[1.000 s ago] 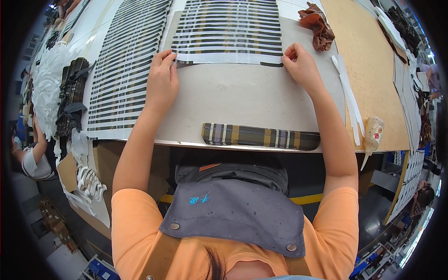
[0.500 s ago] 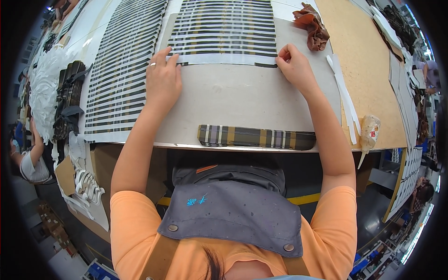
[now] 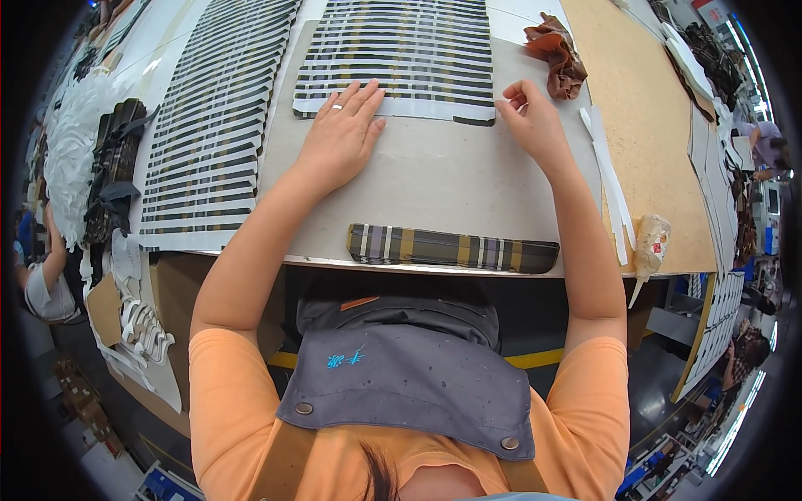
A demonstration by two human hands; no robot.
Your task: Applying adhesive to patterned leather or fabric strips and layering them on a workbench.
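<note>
My left hand [image 3: 338, 142] lies flat with fingers stretched out, pressing on the white strip [image 3: 418, 108] at the near edge of a stack of overlapping plaid pieces [image 3: 393, 50]. Just off the right end of that strip, my right hand [image 3: 535, 125] is closed, thumb and fingertips together. Whatever it pinches, if anything, is too small to name. Near the table's front edge lies a long plaid strip [image 3: 451, 249] in olive, black, white and purple, with no hand on it.
Another row of overlapped plaid strips [image 3: 209, 134] covers the table's left side. Crumpled brown material [image 3: 561, 58], loose white strips [image 3: 610, 184] and a glue bottle [image 3: 651, 242] lie at the right. White bundled material [image 3: 75, 159] and dark plaid bundles [image 3: 117, 175] stand far left.
My left hand has slid right from the strip's left end to lie flat on its left half. My right hand has hardly moved and stays closed by the right end.
</note>
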